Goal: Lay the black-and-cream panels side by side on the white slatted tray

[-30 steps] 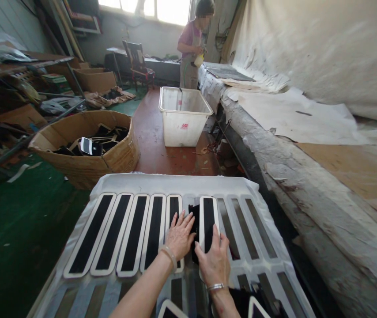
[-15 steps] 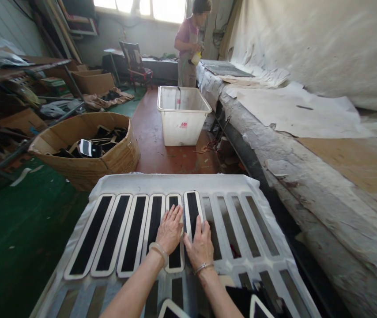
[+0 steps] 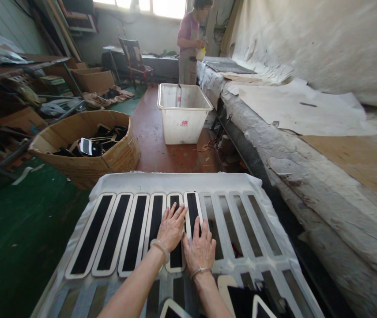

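My left hand (image 3: 171, 227) lies flat, fingers spread, on the fifth black strip (image 3: 174, 229) in the white tray (image 3: 175, 181) on the surface. My right hand (image 3: 200, 248) lies flat too, fingers open, on the sixth strip (image 3: 192, 207) just beside it; neither hand grips anything. The slots to the right hold no strips. Behind the tray stand a cardboard box (image 3: 85, 145) and a white tub (image 3: 183, 112)

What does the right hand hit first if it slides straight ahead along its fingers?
The right hand lies flat on the sixth black strip, fingers pointing up the tray. Going on, it would ride along that strip, then probably meet the tray's raised far rim.
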The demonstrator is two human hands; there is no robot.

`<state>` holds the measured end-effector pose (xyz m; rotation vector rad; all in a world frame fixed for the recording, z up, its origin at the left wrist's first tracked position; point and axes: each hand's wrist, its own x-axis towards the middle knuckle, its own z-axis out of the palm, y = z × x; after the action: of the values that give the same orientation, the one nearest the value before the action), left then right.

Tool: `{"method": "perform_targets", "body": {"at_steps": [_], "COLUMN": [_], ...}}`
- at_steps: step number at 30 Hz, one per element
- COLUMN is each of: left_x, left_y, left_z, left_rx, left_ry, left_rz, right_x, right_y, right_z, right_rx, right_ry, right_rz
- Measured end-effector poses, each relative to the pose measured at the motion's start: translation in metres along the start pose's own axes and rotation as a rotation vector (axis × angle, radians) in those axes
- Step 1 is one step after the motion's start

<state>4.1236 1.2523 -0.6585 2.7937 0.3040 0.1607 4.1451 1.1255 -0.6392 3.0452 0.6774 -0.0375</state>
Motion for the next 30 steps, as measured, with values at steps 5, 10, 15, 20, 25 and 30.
{"method": "perform_targets", "body": {"at_steps": [5, 10, 15, 20, 25, 30], "left_x": [-0.001, -0.002, -0.003, -0.004, -0.005, -0.005], "left_y": [-0.002, -0.005, -0.006, 0.001, 0.01, 0.01], "left_z": [0.003, 0.007, 0.006, 0.008, 0.017, 0.016], "left_rx": [0.005, 0.012, 0.036, 0.043, 0.043, 0.09], "left_ry": [0.001, 0.001, 0.013, 0.002, -0.004, 0.021], "left_rz": [0.007, 0.02, 0.03, 0.082, 0.105, 0.126], "right_x": [-0.005, -0.008, -0.007, -0.008, -0.01, -0.005], "right_y": [0.001, 0.01, 0.015, 0.02, 0.022, 0.023], "right_z": [0.004, 0.005, 0.004, 0.014, 0.017, 0.003], "right_rx": [0.008, -0.002, -0.028, -0.007, 0.042, 0.109], "right_ry": [-0.04, -0.075, -0.068, -0.059, -0.092, -0.106], "right_rz": [0.013, -0.012, -0.016, -0.028, -0.028, -0.008]}}
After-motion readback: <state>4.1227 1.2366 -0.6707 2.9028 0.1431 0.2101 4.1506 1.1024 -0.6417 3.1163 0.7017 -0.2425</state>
